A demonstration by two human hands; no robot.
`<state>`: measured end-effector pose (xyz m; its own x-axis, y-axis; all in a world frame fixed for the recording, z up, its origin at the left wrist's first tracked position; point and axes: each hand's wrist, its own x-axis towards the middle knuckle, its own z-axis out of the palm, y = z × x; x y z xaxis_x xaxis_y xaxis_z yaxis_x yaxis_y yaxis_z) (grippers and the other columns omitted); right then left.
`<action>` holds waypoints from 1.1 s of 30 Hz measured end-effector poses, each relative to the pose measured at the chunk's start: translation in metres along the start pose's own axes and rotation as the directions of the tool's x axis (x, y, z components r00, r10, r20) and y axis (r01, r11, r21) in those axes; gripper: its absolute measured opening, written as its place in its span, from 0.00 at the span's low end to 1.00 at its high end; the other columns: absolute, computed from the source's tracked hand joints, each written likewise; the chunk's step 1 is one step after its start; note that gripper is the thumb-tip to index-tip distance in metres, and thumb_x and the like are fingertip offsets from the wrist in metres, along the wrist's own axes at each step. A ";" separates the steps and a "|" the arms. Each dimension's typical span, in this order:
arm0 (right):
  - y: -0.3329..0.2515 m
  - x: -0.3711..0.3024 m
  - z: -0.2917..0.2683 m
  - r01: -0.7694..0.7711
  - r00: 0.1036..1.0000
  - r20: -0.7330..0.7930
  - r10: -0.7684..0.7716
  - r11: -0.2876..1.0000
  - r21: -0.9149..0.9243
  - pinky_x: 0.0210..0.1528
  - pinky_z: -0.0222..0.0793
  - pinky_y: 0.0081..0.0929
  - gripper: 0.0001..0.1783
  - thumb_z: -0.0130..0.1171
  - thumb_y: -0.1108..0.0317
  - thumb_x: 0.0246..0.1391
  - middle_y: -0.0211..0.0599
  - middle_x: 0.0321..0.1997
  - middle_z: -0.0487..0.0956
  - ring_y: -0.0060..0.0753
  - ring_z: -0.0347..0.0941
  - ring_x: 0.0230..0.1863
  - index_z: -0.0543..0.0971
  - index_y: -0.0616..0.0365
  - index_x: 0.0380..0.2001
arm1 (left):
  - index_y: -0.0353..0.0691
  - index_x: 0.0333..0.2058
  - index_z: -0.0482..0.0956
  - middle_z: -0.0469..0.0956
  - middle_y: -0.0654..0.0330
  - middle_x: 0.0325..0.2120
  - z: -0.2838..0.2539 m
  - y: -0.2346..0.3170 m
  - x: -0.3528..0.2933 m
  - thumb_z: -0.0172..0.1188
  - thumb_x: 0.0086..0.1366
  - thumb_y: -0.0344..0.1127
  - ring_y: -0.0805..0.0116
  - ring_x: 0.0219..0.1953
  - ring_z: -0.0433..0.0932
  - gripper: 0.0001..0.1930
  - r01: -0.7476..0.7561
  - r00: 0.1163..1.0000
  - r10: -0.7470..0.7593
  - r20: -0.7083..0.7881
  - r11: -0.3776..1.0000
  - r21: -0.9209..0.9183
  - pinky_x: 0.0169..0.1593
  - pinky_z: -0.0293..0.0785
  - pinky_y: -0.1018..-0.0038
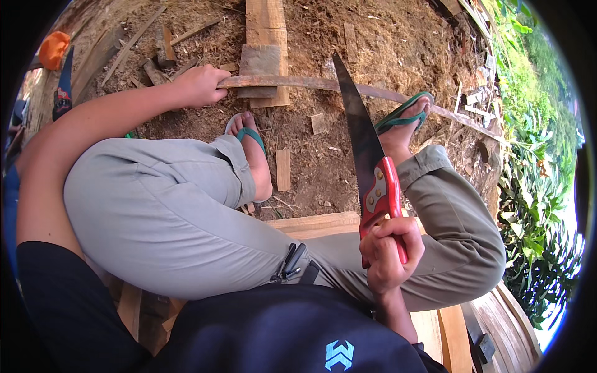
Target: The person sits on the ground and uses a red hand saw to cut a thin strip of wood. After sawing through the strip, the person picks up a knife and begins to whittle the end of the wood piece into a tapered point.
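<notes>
My right hand (392,252) is closed around the red handle (390,186) of a handsaw, whose dark toothed blade (360,124) points away from me. The blade's tip stands just past a long, thin wooden strip (286,81) and hides a short piece of it from view; whether the two touch, I cannot tell. At the strip's left end, my left hand (202,86) grips it with bent fingers. The strip lies across a short wooden block (259,60) on a plank (266,28), then runs right, partly hidden by my green-strapped sandal (398,115).
Wood chips, offcuts (283,170) and sticks (134,46) litter the brown ground (323,137). Lumber (317,225) lies beneath my legs. At the far left are an orange object (55,50) and another saw-like tool (64,93). Green plants (528,186) border the right side.
</notes>
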<state>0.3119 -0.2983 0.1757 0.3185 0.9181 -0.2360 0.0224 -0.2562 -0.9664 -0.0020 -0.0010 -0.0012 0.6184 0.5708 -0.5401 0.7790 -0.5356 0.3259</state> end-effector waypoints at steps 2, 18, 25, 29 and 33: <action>0.000 -0.009 -0.003 0.000 1.000 -0.002 0.000 0.999 0.038 0.13 0.50 0.20 0.05 0.43 0.83 0.56 0.31 0.13 0.64 0.16 0.53 0.10 0.67 0.63 0.32 | 0.38 0.41 0.80 0.82 0.43 0.30 0.001 0.001 -0.002 0.61 0.60 0.41 0.42 0.36 0.82 0.14 -0.003 1.000 0.003 -0.011 1.000 -0.003 0.42 0.79 0.52; 0.027 -0.035 -0.018 0.108 0.994 0.003 -0.108 0.990 -0.089 0.14 0.53 0.21 0.03 0.46 0.81 0.54 0.30 0.13 0.63 0.17 0.55 0.11 0.69 0.63 0.30 | 0.38 0.43 0.80 0.82 0.43 0.33 -0.002 0.004 -0.001 0.60 0.59 0.40 0.43 0.39 0.82 0.16 0.007 1.000 -0.007 -0.008 1.000 -0.014 0.44 0.79 0.53; 0.043 -0.009 0.003 0.163 0.986 0.054 -0.155 0.971 -0.174 0.15 0.50 0.20 0.04 0.46 0.83 0.56 0.30 0.14 0.64 0.18 0.58 0.11 0.69 0.64 0.31 | 0.37 0.44 0.80 0.82 0.42 0.31 -0.002 0.004 -0.002 0.61 0.59 0.40 0.42 0.36 0.82 0.17 -0.017 0.999 0.017 -0.037 1.000 -0.002 0.42 0.79 0.53; 0.028 -0.026 -0.011 0.032 0.997 -0.066 -0.037 0.996 -0.079 0.22 0.61 0.20 0.08 0.50 0.86 0.44 0.32 0.16 0.73 0.19 0.65 0.17 0.74 0.63 0.25 | 0.35 0.42 0.80 0.82 0.42 0.31 -0.005 0.007 -0.002 0.61 0.58 0.39 0.42 0.36 0.82 0.16 -0.024 0.999 0.024 -0.022 1.000 -0.009 0.42 0.79 0.53; 0.022 -0.022 -0.027 -0.003 1.000 -0.025 0.002 0.998 -0.060 0.22 0.61 0.19 0.07 0.49 0.85 0.43 0.33 0.17 0.73 0.19 0.65 0.16 0.74 0.63 0.26 | 0.36 0.41 0.80 0.82 0.41 0.31 -0.003 0.007 -0.003 0.61 0.58 0.39 0.41 0.36 0.82 0.16 -0.012 0.998 0.012 -0.054 1.000 0.003 0.41 0.79 0.52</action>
<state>0.3315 -0.3321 0.1623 0.3424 0.9097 -0.2349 0.0785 -0.2768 -0.9577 0.0022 -0.0048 0.0052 0.6322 0.5970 -0.4939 0.7715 -0.5440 0.3299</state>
